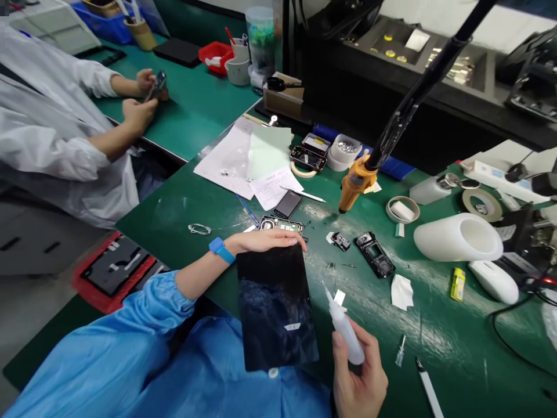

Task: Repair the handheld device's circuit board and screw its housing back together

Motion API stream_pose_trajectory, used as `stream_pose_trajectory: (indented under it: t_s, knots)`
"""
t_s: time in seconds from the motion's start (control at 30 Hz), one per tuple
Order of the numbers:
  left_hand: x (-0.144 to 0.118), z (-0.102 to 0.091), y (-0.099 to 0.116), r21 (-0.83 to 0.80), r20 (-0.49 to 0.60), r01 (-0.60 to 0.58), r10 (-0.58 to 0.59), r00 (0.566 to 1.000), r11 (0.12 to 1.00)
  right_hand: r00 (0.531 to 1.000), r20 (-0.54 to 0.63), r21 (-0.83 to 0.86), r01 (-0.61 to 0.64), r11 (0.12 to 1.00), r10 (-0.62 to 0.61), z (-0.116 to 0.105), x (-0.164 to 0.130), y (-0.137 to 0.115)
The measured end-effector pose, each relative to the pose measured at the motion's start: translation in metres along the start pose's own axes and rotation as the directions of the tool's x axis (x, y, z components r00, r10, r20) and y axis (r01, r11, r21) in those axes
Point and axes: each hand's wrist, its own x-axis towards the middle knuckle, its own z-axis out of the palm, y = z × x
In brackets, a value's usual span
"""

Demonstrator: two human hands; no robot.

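Note:
My left hand (270, 240), with a blue wristband, grips the top edge of a dark tablet (276, 313). Its fingers lie along that edge and the thumb is hidden. The tablet tilts towards me, its glossy face up, with a small white label low on it. To the right, my right hand (363, 377) holds a translucent squeeze bottle (347, 337) between thumb and fingers. Its thin nozzle points up and left, a short way from the tablet. Just beyond my left hand lies an opened phone (282, 224) with its circuit board showing.
An orange-handled electric screwdriver (355, 183) hangs over the green bench. Around it lie a black phone frame (375, 254), a white roll (456, 238), a yellow lighter (458, 284), a mouse (494, 281) and papers (226, 157). At left, a co-worker's hands (141, 107) hold a small device.

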Motion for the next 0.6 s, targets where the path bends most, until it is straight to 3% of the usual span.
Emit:
stream_pose_trajectory:
  t_s: [0.17, 0.6]
  knots:
    - [-0.001, 0.0, 0.001, 0.008, -0.002, -0.007, 0.007, 1.0, 1.0, 0.969, -0.065, -0.062, 0.234, 0.97, -0.238, 0.015, 0.012, -0.027]
    - [-0.001, 0.0, -0.005, -0.044, 0.028, 0.026, -0.024, 0.999, 0.999, 0.895, 0.0, -0.094, 0.444, 0.891, -0.446, 0.023, 0.025, -0.037]
